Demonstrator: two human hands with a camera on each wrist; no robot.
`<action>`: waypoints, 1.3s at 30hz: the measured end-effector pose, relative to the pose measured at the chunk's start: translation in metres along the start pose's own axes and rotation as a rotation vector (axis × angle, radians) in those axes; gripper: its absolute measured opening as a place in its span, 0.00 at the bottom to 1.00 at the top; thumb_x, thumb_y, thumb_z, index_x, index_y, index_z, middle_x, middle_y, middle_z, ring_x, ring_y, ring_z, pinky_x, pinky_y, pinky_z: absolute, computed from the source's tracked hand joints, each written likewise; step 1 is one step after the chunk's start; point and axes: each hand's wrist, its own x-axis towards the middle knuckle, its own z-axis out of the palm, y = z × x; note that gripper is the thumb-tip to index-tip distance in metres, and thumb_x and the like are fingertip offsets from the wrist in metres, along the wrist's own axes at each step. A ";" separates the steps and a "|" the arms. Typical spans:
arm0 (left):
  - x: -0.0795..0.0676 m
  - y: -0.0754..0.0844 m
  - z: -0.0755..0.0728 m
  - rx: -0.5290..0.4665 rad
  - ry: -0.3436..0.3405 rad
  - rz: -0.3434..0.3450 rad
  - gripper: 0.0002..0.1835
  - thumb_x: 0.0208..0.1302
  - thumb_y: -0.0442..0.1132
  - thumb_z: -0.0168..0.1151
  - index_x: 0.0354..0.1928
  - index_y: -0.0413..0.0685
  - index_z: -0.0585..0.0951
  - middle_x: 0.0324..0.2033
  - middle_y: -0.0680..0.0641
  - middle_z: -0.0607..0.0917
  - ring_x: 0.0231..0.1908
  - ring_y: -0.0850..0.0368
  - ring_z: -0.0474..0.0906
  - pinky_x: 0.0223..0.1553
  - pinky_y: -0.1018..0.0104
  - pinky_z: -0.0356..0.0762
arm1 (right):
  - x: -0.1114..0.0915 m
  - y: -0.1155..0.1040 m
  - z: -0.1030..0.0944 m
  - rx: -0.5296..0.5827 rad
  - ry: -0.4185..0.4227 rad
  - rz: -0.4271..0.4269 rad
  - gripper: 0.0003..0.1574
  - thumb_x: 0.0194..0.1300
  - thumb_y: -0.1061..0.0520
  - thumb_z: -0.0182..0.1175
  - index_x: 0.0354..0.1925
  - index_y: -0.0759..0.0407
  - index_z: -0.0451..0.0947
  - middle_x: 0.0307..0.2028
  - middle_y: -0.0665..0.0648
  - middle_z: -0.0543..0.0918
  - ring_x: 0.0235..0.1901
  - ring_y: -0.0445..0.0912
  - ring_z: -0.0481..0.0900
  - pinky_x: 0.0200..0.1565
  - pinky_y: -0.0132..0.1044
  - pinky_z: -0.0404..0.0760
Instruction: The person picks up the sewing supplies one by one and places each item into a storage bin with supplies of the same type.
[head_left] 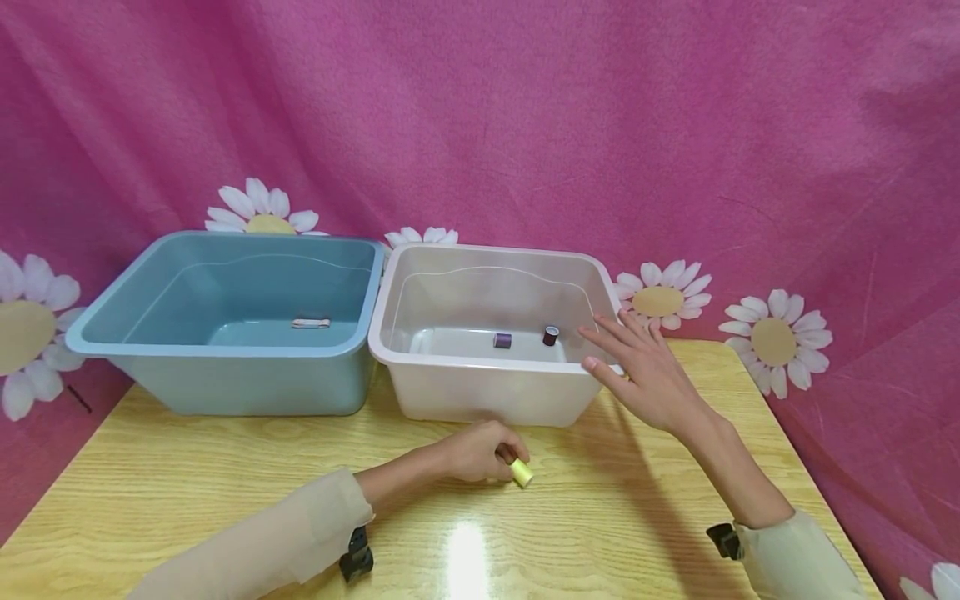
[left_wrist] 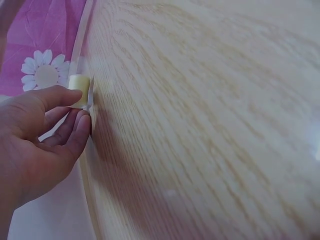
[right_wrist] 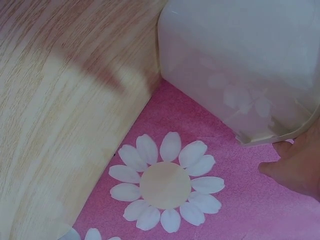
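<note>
My left hand (head_left: pixel 480 454) pinches a yellow thread spool (head_left: pixel 522 473) between thumb and fingers, close over the table in front of the white bin. The left wrist view shows the spool (left_wrist: pixel 79 90) at the fingertips of that hand (left_wrist: pixel 45 130). My right hand (head_left: pixel 645 371), its fingers spread, is over the right rim of the white bin (head_left: pixel 480 392) and holds nothing. Inside that bin lie a purple thread spool (head_left: pixel 502 340) and a dark brown one (head_left: pixel 551 335). Only part of the right hand (right_wrist: pixel 297 165) appears in the right wrist view, beside the bin's rim.
To the left of the white bin stands a blue bin (head_left: pixel 247 379) with a small pale pink folded item (head_left: pixel 311 323) on its floor. Both bins rest on a wood-grain table (head_left: pixel 600 525). Behind hangs a pink cloth (head_left: pixel 525 125) with white daisies.
</note>
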 end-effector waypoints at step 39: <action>-0.030 0.038 -0.029 -0.079 0.133 0.051 0.10 0.50 0.26 0.65 0.36 0.41 0.83 0.33 0.52 0.80 0.34 0.66 0.76 0.37 0.75 0.76 | 0.001 0.001 0.001 0.009 0.002 0.003 0.31 0.67 0.38 0.46 0.64 0.47 0.66 0.65 0.56 0.62 0.67 0.57 0.45 0.63 0.59 0.39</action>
